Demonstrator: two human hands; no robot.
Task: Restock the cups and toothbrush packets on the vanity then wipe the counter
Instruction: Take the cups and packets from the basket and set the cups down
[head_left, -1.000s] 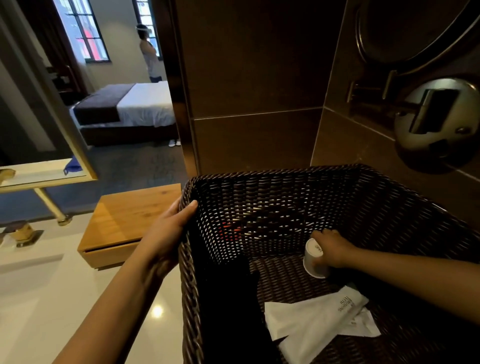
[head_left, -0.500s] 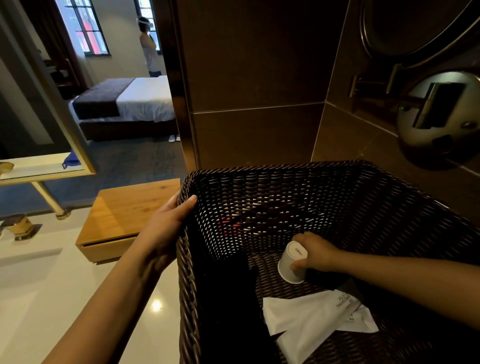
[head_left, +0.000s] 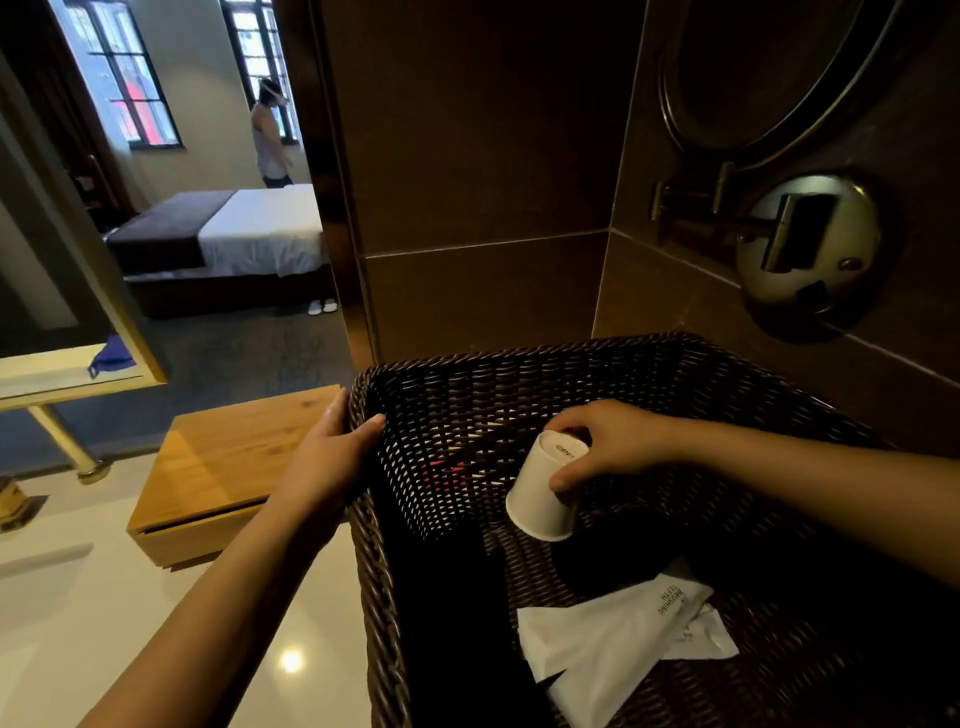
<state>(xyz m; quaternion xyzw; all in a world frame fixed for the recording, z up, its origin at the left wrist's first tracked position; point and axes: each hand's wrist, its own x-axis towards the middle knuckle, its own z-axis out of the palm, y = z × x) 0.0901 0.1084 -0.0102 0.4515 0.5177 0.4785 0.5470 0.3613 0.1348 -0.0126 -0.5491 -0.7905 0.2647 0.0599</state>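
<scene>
A dark woven basket (head_left: 613, 358) stands on the white vanity counter (head_left: 130, 634). My left hand (head_left: 327, 457) grips its left rim, thumb inside the wall. Inside the basket my right hand (head_left: 608, 447) holds a white paper cup (head_left: 543, 493) by its base, upside down and tilted, lifted off the basket floor. White toothbrush packets (head_left: 618, 639) lie on the basket floor nearer to me. A black item (head_left: 447, 613) lies along the basket's left inner side.
A wooden tray box (head_left: 234, 467) sits on the counter left of the basket. A round wall mirror mount (head_left: 810, 249) sticks out above the basket at right. A gold faucet part (head_left: 10, 504) is at the far left. A person (head_left: 267, 135) stands by the bed beyond.
My right hand has lifted the white cup up and leftward off the basket floor. My left hand has stayed on the rim.
</scene>
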